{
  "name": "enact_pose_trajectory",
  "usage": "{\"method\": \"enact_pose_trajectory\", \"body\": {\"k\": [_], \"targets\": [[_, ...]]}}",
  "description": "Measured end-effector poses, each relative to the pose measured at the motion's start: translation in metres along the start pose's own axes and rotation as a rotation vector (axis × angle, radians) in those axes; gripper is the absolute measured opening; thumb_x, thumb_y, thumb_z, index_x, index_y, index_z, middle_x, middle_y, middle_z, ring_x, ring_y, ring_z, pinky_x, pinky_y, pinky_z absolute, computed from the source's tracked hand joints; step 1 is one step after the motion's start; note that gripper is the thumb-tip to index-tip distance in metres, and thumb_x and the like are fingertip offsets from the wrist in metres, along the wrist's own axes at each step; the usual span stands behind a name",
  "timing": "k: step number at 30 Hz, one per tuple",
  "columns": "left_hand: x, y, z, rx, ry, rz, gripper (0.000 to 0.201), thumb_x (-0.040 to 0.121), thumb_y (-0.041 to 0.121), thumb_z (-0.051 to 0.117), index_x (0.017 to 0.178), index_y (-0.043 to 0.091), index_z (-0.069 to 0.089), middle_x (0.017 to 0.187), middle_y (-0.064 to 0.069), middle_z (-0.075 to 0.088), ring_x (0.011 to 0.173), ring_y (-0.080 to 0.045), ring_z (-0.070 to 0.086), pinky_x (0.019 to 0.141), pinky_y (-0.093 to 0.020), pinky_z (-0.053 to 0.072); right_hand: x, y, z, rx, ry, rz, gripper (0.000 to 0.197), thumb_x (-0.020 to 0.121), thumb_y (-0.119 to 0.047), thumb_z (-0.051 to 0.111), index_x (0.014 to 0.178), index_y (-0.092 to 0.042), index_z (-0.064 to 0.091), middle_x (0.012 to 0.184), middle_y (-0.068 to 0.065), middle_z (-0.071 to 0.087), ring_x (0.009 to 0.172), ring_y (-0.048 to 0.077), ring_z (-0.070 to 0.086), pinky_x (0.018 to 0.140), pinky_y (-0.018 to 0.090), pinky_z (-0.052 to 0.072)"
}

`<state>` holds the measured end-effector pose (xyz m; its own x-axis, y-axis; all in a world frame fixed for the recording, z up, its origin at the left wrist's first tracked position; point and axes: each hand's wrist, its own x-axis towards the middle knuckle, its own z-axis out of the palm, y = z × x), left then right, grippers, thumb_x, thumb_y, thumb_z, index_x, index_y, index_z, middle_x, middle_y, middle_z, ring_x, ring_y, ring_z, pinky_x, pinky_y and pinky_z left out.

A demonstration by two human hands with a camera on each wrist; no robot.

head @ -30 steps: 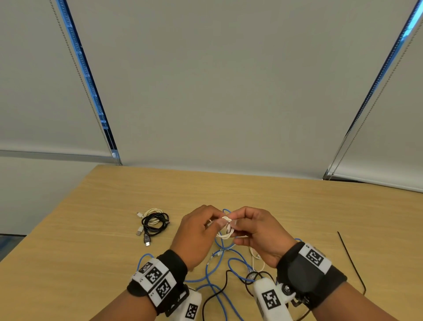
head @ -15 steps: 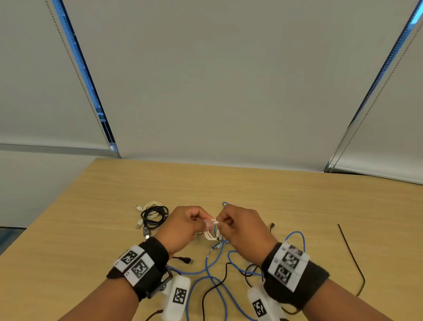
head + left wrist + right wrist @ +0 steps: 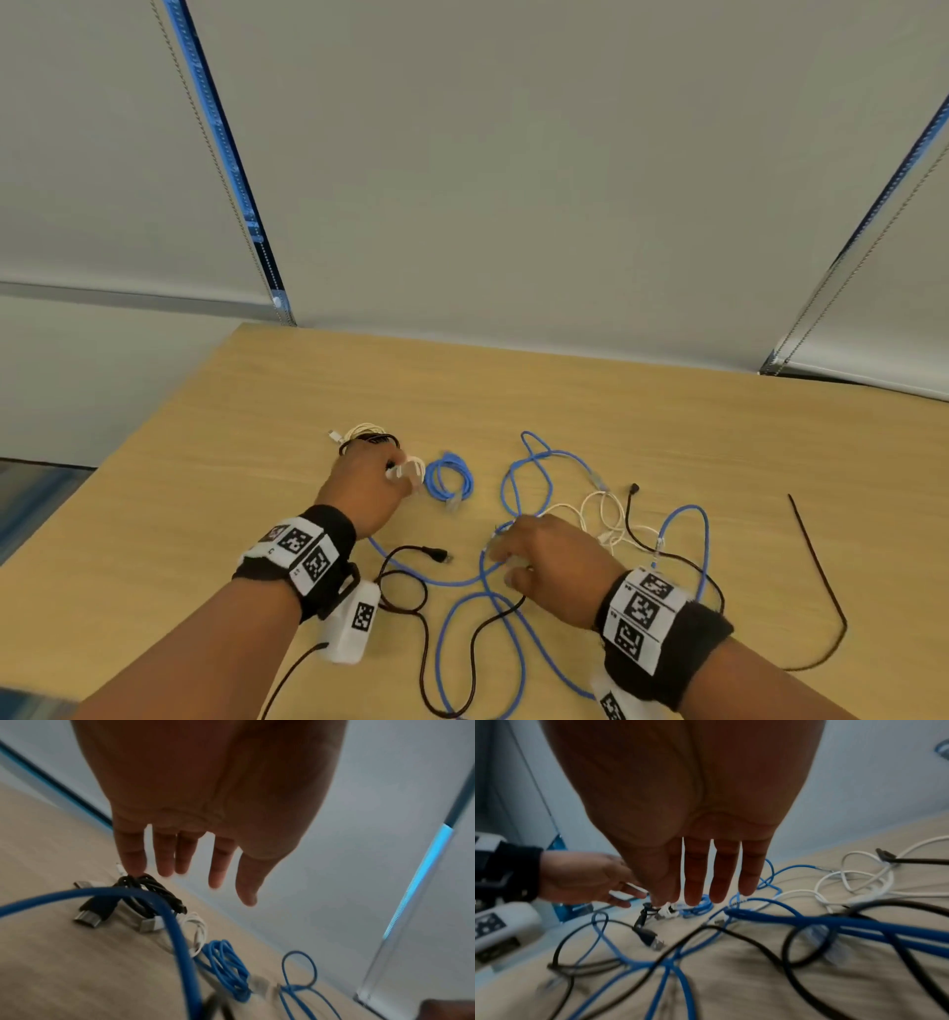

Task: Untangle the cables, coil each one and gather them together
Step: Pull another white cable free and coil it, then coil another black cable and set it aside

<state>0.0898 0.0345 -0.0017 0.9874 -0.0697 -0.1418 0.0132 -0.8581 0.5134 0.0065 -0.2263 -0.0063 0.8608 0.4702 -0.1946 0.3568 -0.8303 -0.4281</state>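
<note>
- Left hand (image 3: 367, 483) hovered, fingers (image 3: 164, 860) straight, gripping nothing, over the coiled cables (image 3: 151, 902) at the counter's (image 3: 667, 421) far left.
- Right hand (image 3: 552, 557) spread flat, empty, above the tangle (image 3: 513, 591) of blue, black and white cables.

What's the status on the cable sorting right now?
Left hand open above the coiled cables. Right hand open over the tangle. Small white coil on the table. Blue cable and black cable remain tangled.
</note>
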Motion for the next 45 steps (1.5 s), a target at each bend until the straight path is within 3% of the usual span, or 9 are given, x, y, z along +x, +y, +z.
{"method": "enact_pose_trajectory", "body": {"k": [4, 9, 15, 24, 26, 30, 34, 39, 45], "targets": [[-0.016, 0.013, 0.017, 0.283, -0.330, 0.031, 0.040, 0.079, 0.058, 0.069, 0.072, 0.019, 0.065, 0.082, -0.002, 0.062, 0.077, -0.023, 0.062, 0.068, -0.031, 0.048, -0.006, 0.000, 0.016, -0.172, -0.100, 0.007, 0.032, 0.095, -0.038, 0.057, 0.125, -0.031, 0.065, 0.139, -0.010, 0.049, 0.128, 0.022, 0.040, 0.103, 0.039, 0.038], [-0.026, 0.023, 0.020, 0.440, -0.457, 0.037, 0.031, 0.083, 0.048, 0.071, 0.089, 0.018, 0.077, 0.091, -0.001, 0.072, 0.087, -0.020, 0.067, 0.076, -0.032, 0.055, -0.009, 0.006, 0.013, -0.231, -0.139, 0.010, 0.021, 0.091, -0.040, 0.060, 0.105, -0.030, 0.072, 0.142, -0.012, 0.046, 0.130, 0.021, 0.037, 0.103, 0.042, 0.035], [-0.033, 0.028, -0.001, -0.099, -0.260, 0.121, 0.009, 0.094, 0.021, 0.066, 0.086, 0.018, 0.070, 0.077, 0.016, 0.065, 0.072, 0.005, 0.060, 0.069, -0.022, 0.047, -0.013, 0.024, -0.004, -0.133, -0.046, 0.082, 0.013, 0.091, -0.032, 0.056, 0.092, -0.024, 0.066, 0.119, -0.007, 0.059, 0.112, 0.017, 0.054, 0.091, 0.036, 0.047], [-0.043, 0.077, -0.013, -1.006, -0.111, 0.076, 0.014, 0.091, 0.003, 0.071, 0.099, 0.006, 0.059, 0.074, -0.006, 0.059, 0.053, -0.016, 0.056, 0.048, -0.027, 0.049, -0.010, -0.007, -0.042, 0.587, 0.225, 0.065, 0.018, 0.087, -0.043, 0.068, 0.100, -0.031, 0.071, 0.102, -0.014, 0.072, 0.099, -0.002, 0.065, 0.091, 0.022, 0.049], [-0.044, 0.089, -0.012, -1.157, -0.086, 0.048, 0.027, 0.089, -0.001, 0.072, 0.107, 0.012, 0.056, 0.076, -0.006, 0.060, 0.055, -0.019, 0.063, 0.050, -0.028, 0.054, -0.007, -0.022, -0.043, 0.735, 0.177, 0.038, 0.037, 0.080, -0.050, 0.069, 0.108, -0.025, 0.071, 0.107, -0.008, 0.074, 0.102, 0.006, 0.068, 0.094, 0.027, 0.053], [-0.040, 0.093, -0.016, -1.200, -0.009, 0.057, 0.052, 0.090, -0.002, 0.071, 0.126, 0.032, 0.058, 0.078, -0.007, 0.062, 0.064, -0.020, 0.067, 0.058, -0.032, 0.058, -0.008, -0.029, -0.049, 0.776, 0.242, 0.016, 0.012, 0.094, -0.022, 0.064, 0.084, -0.015, 0.065, 0.078, 0.002, 0.072, 0.083, 0.029, 0.070, 0.090, 0.053, 0.054], [-0.043, 0.084, -0.017, -0.979, -0.129, 0.114, 0.013, 0.097, 0.016, 0.066, 0.098, 0.023, 0.078, 0.090, -0.003, 0.067, 0.070, -0.015, 0.065, 0.069, -0.036, 0.062, -0.013, -0.015, -0.073, 0.976, 0.408, 0.090, 0.018, 0.098, -0.017, 0.061, 0.081, -0.018, 0.065, 0.059, -0.008, 0.059, 0.065, 0.019, 0.066, 0.076, 0.041, 0.056], [-0.047, 0.083, -0.008, -0.639, -0.099, 0.284, 0.009, 0.091, 0.037, 0.070, 0.092, 0.036, 0.079, 0.133, 0.018, 0.052, 0.116, 0.015, 0.051, 0.100, -0.026, 0.045, -0.009, -0.005, -0.096, 0.953, 0.517, 0.108, 0.015, 0.098, -0.019, 0.062, 0.084, -0.013, 0.068, 0.060, -0.010, 0.056, 0.057, 0.013, 0.059, 0.070, 0.039, 0.059], [-0.056, 0.102, -0.020, -1.277, -0.271, 0.391, 0.019, 0.096, 0.022, 0.056, 0.087, 0.011, 0.069, 0.101, -0.020, 0.074, 0.103, -0.037, 0.071, 0.093, -0.038, 0.054, -0.005, -0.001, -0.097, 0.946, 0.512, 0.181, 0.018, 0.094, -0.024, 0.069, 0.079, -0.015, 0.065, 0.061, -0.002, 0.058, 0.055, 0.016, 0.061, 0.056, 0.030, 0.054]]}}
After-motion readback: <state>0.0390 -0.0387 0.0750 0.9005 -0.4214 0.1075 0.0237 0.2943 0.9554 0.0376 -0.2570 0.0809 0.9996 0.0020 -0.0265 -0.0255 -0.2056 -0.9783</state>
